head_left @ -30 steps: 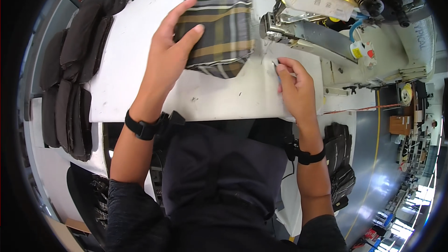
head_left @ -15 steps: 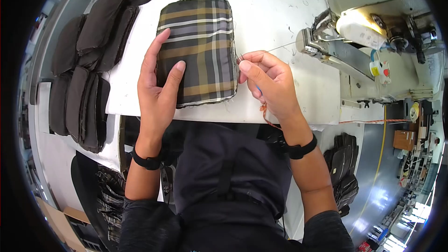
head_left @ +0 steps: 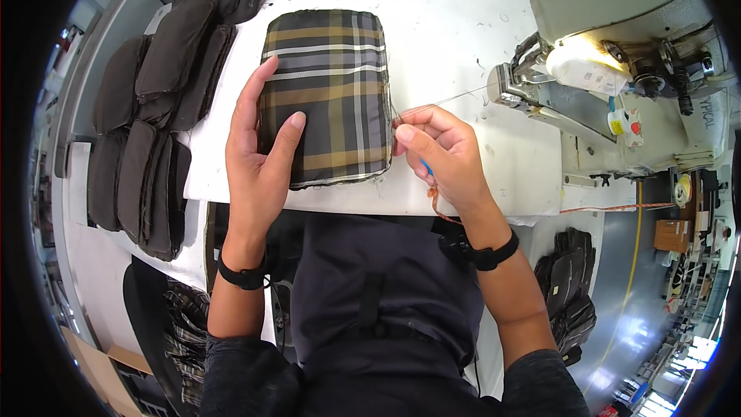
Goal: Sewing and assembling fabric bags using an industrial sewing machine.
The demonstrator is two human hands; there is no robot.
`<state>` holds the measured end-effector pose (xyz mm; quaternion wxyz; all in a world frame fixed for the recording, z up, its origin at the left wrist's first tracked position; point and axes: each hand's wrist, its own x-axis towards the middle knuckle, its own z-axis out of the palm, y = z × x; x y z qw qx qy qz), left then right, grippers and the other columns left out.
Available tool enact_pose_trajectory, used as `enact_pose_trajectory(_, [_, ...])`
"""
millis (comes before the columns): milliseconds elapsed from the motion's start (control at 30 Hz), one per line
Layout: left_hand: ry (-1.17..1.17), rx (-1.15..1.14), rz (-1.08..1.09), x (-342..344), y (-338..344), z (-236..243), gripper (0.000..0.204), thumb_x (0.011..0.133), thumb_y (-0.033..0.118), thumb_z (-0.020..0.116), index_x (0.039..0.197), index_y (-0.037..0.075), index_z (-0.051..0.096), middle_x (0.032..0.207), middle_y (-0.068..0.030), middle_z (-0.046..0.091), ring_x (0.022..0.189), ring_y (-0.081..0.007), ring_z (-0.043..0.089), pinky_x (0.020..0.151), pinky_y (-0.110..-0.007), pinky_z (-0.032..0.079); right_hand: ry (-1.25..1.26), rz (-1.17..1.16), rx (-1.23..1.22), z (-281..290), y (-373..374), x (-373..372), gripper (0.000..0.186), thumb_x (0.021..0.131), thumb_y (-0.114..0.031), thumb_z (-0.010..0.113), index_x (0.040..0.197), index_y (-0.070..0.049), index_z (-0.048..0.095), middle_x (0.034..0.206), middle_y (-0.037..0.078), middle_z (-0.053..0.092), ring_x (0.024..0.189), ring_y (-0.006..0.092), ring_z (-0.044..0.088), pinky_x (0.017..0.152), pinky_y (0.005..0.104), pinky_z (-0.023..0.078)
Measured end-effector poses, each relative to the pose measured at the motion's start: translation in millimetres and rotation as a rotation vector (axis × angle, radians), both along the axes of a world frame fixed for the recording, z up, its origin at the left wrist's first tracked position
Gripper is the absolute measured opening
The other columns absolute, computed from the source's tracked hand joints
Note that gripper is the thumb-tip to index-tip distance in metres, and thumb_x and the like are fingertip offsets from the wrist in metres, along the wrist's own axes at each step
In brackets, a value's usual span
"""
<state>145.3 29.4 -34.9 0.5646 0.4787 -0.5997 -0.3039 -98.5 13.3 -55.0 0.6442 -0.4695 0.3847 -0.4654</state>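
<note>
A plaid fabric panel [head_left: 332,108] with rounded corners lies on the white table. It is grey, brown and white, and loose fibres stick out along its edges. My left hand [head_left: 261,158] grips its left side, thumb on top and the other fingers at or under the edge. At the right edge, my right hand [head_left: 448,150] pinches thin thread [head_left: 455,96] that runs to the sewing machine [head_left: 513,85]. A small blue thing [head_left: 425,167], its kind hidden by the palm, sits in that same hand. An orange cord [head_left: 434,201] hangs below it.
Stacks of dark padded fabric pieces [head_left: 174,46] line the table's left side. The sewing machine's body [head_left: 625,0], with its lamp lit, takes up the right. More dark pieces [head_left: 567,278] are piled below the table at right. Thread scraps dot the white tabletop [head_left: 448,0].
The whole view has shifted slightly, so the table and panel appear a little lower. Both hands keep their holds, and the thread from the machine still runs to my right fingertips.
</note>
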Motion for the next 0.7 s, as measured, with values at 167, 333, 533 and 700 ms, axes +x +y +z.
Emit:
enact_pose_trajectory(167, [-0.041, -0.018, -0.012, 2, 3, 5, 0.062, 0.101, -0.003, 0.064, 0.160, -0.001, 0.044, 0.157, -0.0160, 0.053, 0.141, -0.0227, 0.055, 0.119, -0.036, 0.042, -0.033, 0.075, 0.016, 2, -1, 1, 0.020, 0.102, -0.016, 0.077, 0.109, 0.001, 0.071, 0.087, 0.003, 0.071, 0.065, 0.0022, 0.054, 0.057, 0.0195, 0.043])
enact_pose_trajectory(333, [-0.366, -0.172, -0.030, 10, 13, 38, 0.063, 0.096, -0.004, 0.069, 0.155, 0.000, 0.050, 0.148, -0.0138, 0.063, 0.129, -0.0274, 0.065, 0.113, -0.036, 0.048, 0.333, -0.252, -0.192, -23, 19, -43, 0.020, 0.099, -0.016, 0.080, 0.108, 0.001, 0.074, 0.094, 0.005, 0.073, 0.085, 0.0068, 0.065, 0.076, 0.0230, 0.054])
enact_pose_trajectory(533, [-0.928, -0.192, -0.265, 3, 35, 43, 0.080, 0.073, 0.022, 0.092, 0.144, 0.004, 0.061, 0.137, -0.0144, 0.068, 0.111, -0.0360, 0.066, 0.103, -0.045, 0.050, 1.175, -0.496, -0.556, -15, 23, -121, 0.030, 0.095, -0.014, 0.078, 0.122, -0.002, 0.072, 0.113, 0.017, 0.075, 0.097, 0.0284, 0.073, 0.086, 0.0370, 0.058])
enact_pose_trajectory(700, [-1.097, -0.079, -0.367, 1, 46, 30, 0.064, 0.071, 0.019, 0.090, 0.128, 0.004, 0.065, 0.115, -0.0126, 0.066, 0.117, -0.0344, 0.061, 0.104, -0.046, 0.046, 1.196, -0.498, -0.801, -11, 45, -120, 0.037, 0.094, -0.013, 0.078, 0.128, -0.002, 0.071, 0.121, 0.018, 0.072, 0.114, 0.0377, 0.067, 0.101, 0.0449, 0.053])
